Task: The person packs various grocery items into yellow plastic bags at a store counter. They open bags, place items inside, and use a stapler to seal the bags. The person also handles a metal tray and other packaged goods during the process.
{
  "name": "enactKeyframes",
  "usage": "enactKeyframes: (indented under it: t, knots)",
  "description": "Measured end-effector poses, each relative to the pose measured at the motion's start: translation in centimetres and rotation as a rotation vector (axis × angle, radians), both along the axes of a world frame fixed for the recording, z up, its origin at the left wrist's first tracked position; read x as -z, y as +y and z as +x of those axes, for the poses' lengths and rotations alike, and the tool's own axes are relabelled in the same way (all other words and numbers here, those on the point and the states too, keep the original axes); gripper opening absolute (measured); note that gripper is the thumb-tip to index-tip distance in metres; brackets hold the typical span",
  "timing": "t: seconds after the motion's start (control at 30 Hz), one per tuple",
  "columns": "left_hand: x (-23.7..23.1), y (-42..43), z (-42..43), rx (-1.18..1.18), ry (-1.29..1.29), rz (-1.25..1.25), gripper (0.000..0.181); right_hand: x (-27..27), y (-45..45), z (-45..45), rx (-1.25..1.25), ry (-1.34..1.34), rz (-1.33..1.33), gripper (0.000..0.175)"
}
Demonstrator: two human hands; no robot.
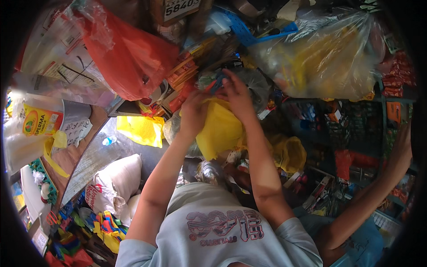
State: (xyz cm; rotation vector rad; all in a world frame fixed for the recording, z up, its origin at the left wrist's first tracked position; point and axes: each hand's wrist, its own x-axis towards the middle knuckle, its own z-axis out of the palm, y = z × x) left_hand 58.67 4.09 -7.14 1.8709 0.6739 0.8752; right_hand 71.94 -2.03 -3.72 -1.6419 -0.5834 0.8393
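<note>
A yellow plastic bag (pixel 222 128) hangs open-folded below my two hands, in the middle of the head view. My left hand (pixel 193 115) is at the bag's upper left edge, its fingers bent against the plastic. At the bag's top right, my right hand (pixel 235 95) has its fingers spread, with thumb and fingertips near the rim; whether it grips the plastic cannot be told. A small dark blue and red item (pixel 218 82) shows by the right fingertips. Behind it lies a clear plastic bag (pixel 257 85) with dark contents.
A red plastic bag (pixel 133 56) hangs upper left, a large clear bag of yellow items (pixel 320 60) upper right. A blue plastic basket (pixel 245 31) is above. Another person's arm (pixel 370 203) reaches up at right beside stocked shelves (pixel 353 130). A white sack (pixel 116 180) lies lower left.
</note>
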Motion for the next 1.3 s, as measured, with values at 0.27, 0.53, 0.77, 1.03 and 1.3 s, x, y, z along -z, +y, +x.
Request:
enactKeyframes:
  t: [0.27,0.53,0.77,1.03,1.3]
  knots:
    - [0.4,1.3,-0.5,0.15,-0.001,-0.095,0.024,-2.6,0.1,-1.9,-0.157,-0.644,-0.341,0.052]
    - [0.2,2.6,-0.5,0.24,0.015,-0.088,0.028,-3.0,1.3,-4.4,0.019,-0.836,-0.31,0.055]
    - [0.6,2.8,-0.8,0.204,0.022,-0.121,0.024,-6.1,-0.4,-4.9,-0.211,-0.842,-0.432,0.049]
    - [1.0,3.8,-2.5,0.096,0.085,-0.066,0.017,-4.7,-5.4,3.9,0.041,-0.77,-0.41,0.046]
    - [0.9,2.5,-5.3,0.026,0.191,-0.212,0.017,4.8,-5.5,2.9,0.151,-1.007,-0.614,0.045]
